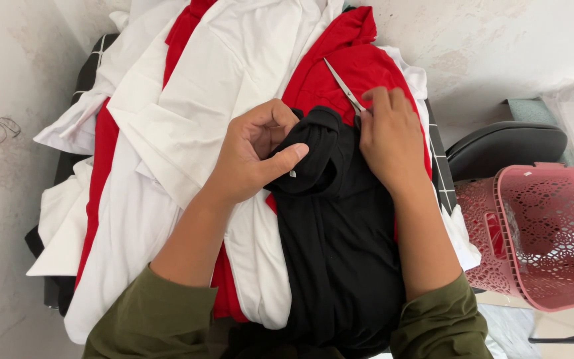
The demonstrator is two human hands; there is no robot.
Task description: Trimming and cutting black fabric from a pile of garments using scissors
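Left hand (250,156) pinches the black garment (337,246) collar; right hand (390,136) grips small scissors (343,86), blades toward 11 o'clock. Trimming step likely; next calls for a steady snip.

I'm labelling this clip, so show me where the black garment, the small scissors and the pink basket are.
black garment (340,246), head view, on its flat body below the hands.
small scissors (342,84), head view, on the metal blades.
pink basket (553,233), head view, on its perforated inner wall.

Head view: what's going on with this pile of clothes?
A person in olive sleeves works on a black garment lying over a pile of white and red garments. The left hand pinches up its bunched top edge; the right hand holds small metal snips beside it. A pink basket stands at right.
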